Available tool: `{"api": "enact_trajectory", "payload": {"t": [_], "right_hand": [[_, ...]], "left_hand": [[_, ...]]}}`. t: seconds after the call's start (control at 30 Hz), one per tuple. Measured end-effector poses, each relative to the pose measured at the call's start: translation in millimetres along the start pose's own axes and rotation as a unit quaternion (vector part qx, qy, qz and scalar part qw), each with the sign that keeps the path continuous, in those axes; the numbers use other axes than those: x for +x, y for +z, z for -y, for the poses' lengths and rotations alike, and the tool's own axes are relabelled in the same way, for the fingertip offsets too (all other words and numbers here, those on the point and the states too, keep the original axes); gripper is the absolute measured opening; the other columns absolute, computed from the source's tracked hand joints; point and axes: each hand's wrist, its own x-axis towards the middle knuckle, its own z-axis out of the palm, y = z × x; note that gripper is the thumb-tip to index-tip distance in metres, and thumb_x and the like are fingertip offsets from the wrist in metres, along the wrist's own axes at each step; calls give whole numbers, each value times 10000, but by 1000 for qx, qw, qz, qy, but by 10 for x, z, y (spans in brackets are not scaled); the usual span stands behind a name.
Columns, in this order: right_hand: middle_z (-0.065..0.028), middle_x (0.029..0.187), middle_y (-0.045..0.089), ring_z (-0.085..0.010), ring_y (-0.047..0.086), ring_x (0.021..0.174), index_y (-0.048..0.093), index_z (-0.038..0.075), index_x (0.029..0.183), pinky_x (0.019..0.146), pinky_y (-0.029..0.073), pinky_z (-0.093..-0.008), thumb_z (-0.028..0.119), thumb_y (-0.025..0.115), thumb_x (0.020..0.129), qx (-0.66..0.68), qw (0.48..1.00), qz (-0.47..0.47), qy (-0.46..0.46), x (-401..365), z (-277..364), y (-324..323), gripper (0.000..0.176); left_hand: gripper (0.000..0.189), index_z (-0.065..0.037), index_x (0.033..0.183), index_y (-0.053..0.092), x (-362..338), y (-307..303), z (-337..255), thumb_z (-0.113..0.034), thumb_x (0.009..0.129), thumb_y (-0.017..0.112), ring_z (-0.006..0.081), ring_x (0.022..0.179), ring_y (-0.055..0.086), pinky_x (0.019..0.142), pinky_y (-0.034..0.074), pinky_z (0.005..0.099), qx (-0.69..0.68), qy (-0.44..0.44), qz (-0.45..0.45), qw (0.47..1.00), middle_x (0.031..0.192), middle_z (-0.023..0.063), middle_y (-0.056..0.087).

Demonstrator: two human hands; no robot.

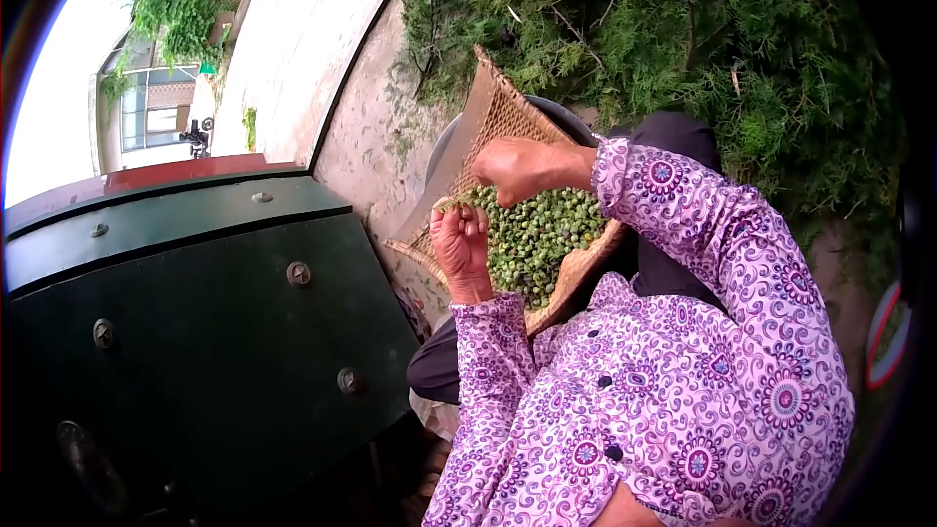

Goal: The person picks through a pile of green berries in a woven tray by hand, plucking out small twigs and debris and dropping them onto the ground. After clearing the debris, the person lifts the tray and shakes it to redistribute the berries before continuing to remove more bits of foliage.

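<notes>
Filling the left side is a dark green metal casing (195, 332) studded with round bolts, a red edge showing along its top; across the upper right spreads a heap of feathery green branches (703, 29), lying on the pale concrete ground (293, 29); the person sits between them in a purple patterned shirt (673, 390), both sleeves reaching out over a woven tray (493, 107) that rests tilted across the lap, its far corner towards the branches; a mound of small green pods (542, 234) covers the middle of the tray; the right hand (522, 168) hangs just above the pods, its fingers drawn narrow and bent downward, and I cannot tell whether anything sits between them; the left hand (463, 242) is just beside it at the tray's near edge, palm turned up, fingers curled in on a small green sprig (447, 205) that pokes out past the fingertips; the two hands are nearly touching.
</notes>
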Motion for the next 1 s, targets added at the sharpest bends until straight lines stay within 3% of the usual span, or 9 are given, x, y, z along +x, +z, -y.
{"api": "enact_trajectory", "payload": {"t": [0.07, 0.17, 0.27, 0.4, 0.57, 0.67, 0.7, 0.8, 1.0], "right_hand": [[-149, 630, 588, -275, 609, 675, 604, -29, 721, 620, 476, -358, 11, 616, 585, -22, 999, 30, 0, -10, -13, -5, 143], [-196, 706, 607, -302, 601, 681, 629, -39, 686, 609, 468, -386, 54, 627, 579, -37, 986, 162, 27, -10, -121, 43, 142], [-202, 701, 601, -306, 604, 706, 627, -49, 691, 628, 471, -383, 68, 661, 567, -103, 973, 192, 74, -86, -180, 34, 174], [-216, 787, 604, -329, 601, 805, 614, -71, 793, 716, 482, -386, 49, 678, 583, -121, 984, 95, 94, -146, -582, 303, 250], [-195, 781, 596, -332, 600, 784, 589, -19, 808, 687, 489, -398, 135, 693, 597, -109, 976, 97, 162, -179, -802, 698, 281], [-222, 871, 575, -342, 577, 857, 564, -14, 890, 728, 475, -416, 123, 682, 622, -128, 978, 42, 160, -359, -1007, 928, 324], [-227, 912, 545, -352, 558, 878, 552, -2, 913, 755, 459, -428, 114, 679, 632, -118, 970, 49, 206, -382, -870, 902, 330], [-219, 925, 519, -373, 540, 874, 537, 13, 904, 769, 444, -447, 100, 670, 640, -134, 964, 7, 230, -412, -928, 1028, 308], [-201, 911, 509, -358, 538, 856, 516, 28, 856, 768, 435, -441, 49, 574, 683, -216, 947, 67, 230, -322, -942, 1066, 184]], "left_hand": [[35, -67, 826, 530, -66, -113, -94, -34, 836, 532, 97, 469, 403, 478, 374, 265, 27, -9, -6, 1000, 559, -15, 442], [67, -73, 788, 530, -232, -296, -262, -23, 832, 525, 104, 477, 426, 480, 375, 272, 33, -9, -35, 999, 553, -10, 459], [65, -74, 797, 537, -408, -475, -438, -26, 833, 513, 116, 488, 450, 499, 395, 289, 23, 2, -51, 998, 573, 4, 491], [74, -70, 884, 556, -593, -612, -667, -35, 831, 520, 117, 484, 444, 498, 396, 289, 8, 41, -46, 998, 606, 32, 515], [119, -53, 930, 575, -651, -747, -816, -42, 834, 507, 161, 581, 503, 569, 417, 319, -50, 79, 11, 996, 796, 111, 592], [146, -53, 950, 584, -588, -598, -865, -39, 831, 500, 183, 648, 534, 614, 429, 336, -80, 74, 35, 993, 900, 143, 604], [145, -47, 934, 586, -579, -631, -871, -28, 821, 497, 187, 663, 547, 624, 436, 344, -95, 73, 43, 992, 929, 148, 610], [148, -38, 922, 588, -530, -533, -921, -16, 811, 492, 187, 659, 547, 621, 439, 349, -114, 81, 61, 988, 945, 156, 610], [112, 1, 864, 557, -468, -251, -958, 21, 755, 552, 188, 631, 546, 604, 468, 324, -98, 70, 28, 992, 838, 137, 574]]}}
